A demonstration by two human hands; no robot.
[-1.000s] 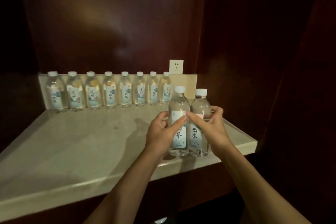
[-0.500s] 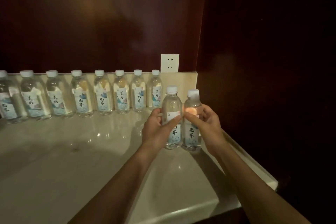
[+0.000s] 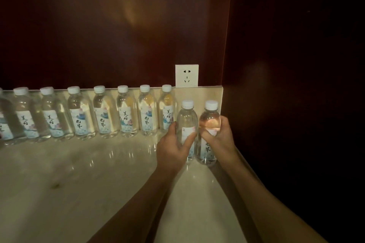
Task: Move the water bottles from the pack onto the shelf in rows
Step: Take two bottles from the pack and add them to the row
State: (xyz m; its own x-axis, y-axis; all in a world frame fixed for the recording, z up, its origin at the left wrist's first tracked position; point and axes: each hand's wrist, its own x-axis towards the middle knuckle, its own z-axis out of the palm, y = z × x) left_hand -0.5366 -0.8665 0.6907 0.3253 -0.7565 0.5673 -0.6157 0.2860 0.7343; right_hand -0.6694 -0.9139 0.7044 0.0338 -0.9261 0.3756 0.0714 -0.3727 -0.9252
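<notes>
Bottles (image 3: 199, 124) upright on shelf (image 3: 79, 173) — one in each hand's grip.

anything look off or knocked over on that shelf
Nothing is tipped, spilled or damaged. The row of bottles stands upright along the back edge. Only the two bottles held by the left hand and right hand sit forward of that row, below the wall socket.

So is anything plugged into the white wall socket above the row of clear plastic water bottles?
No, the white wall socket shows bare open holes with no plug or cord, above the right end of the row of clear plastic water bottles.
</notes>
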